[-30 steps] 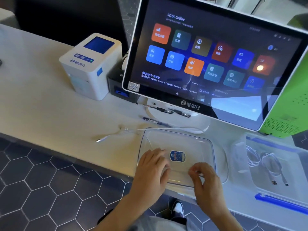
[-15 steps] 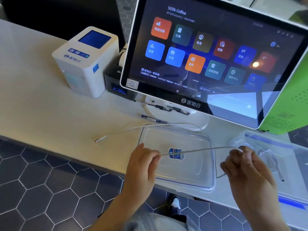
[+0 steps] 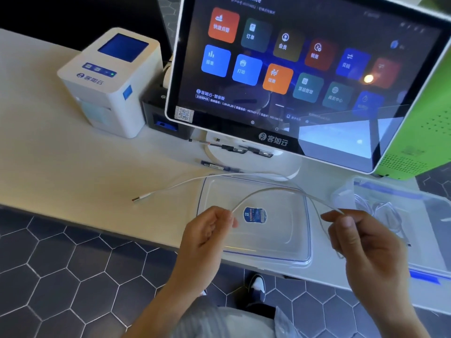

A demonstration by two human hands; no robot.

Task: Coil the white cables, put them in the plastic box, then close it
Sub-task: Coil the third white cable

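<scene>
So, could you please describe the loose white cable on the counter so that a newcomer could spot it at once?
Start at the big touchscreen terminal and drop to the clear lid lying flat before it. The loose white cable runs along the lid's far edge and out left across the counter, ending in a plug. Unlike the cable in the hands, nothing touches it.

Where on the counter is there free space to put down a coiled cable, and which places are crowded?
The counter is bare left of the clear lid, in front of the white printer, except for the loose white cable. It is crowded under the touchscreen, where pens lie, and at the right around the plastic box.
</scene>
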